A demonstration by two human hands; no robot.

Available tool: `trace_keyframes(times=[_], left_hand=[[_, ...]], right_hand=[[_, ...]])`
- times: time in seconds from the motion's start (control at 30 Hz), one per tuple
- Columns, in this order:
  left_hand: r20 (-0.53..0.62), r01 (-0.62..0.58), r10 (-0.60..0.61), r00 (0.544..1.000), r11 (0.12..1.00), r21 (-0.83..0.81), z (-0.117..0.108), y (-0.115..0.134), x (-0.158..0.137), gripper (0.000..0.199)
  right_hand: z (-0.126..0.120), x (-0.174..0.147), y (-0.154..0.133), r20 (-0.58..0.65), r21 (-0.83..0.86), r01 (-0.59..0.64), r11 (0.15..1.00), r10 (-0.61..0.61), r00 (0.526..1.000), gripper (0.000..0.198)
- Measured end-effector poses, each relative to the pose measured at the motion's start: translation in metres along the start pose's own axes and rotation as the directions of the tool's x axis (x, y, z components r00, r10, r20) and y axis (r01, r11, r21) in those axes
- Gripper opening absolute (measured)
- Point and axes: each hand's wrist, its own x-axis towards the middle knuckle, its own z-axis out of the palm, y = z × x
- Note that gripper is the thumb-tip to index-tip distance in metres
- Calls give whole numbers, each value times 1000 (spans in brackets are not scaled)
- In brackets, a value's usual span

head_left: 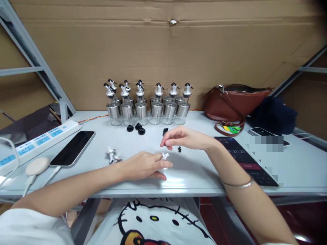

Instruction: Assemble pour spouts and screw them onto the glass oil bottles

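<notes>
My left hand [144,165], near the table's front edge, has its fingers around a white and silver pourer spout [165,156], whose forked tip points up. Just above it, my right hand [186,137] pinches a small black piece [166,145], mostly covered by the fingertips. Beyond the right fingers lies a cluster of small black parts [165,130]. Tiny black bits [179,149] rest below the right wrist. Left of my left hand, loose pourer spouts [111,155] lie on their sides. Three black ribbed stoppers [130,128] sit further back.
Several glass and steel bottles [156,110] with pourers stand in rows at the back. A brown bag [230,102] and dark blue cap [272,114] are right, near a large phone [247,160]. At left are a power strip [38,141] and another phone [74,148].
</notes>
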Motion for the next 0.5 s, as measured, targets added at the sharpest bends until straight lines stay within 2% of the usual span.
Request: trace_keyframes(times=[0.13, 0.23, 0.5], left_hand=[[-92, 3, -3, 996, 1000, -9, -2, 2, 2, 26], [-159, 7, -8, 987, 1000, -9, -3, 3, 3, 25], [-142, 9, -13, 990, 1000, -25, -3, 4, 2, 28]], right_hand=[[-1, 0, 2, 35, 127, 53, 990, -58, 998, 22], [-1, 0, 3, 38, 136, 60, 989, -66, 997, 25], [3, 2, 3, 103, 158, 44, 986, -61, 993, 28]])
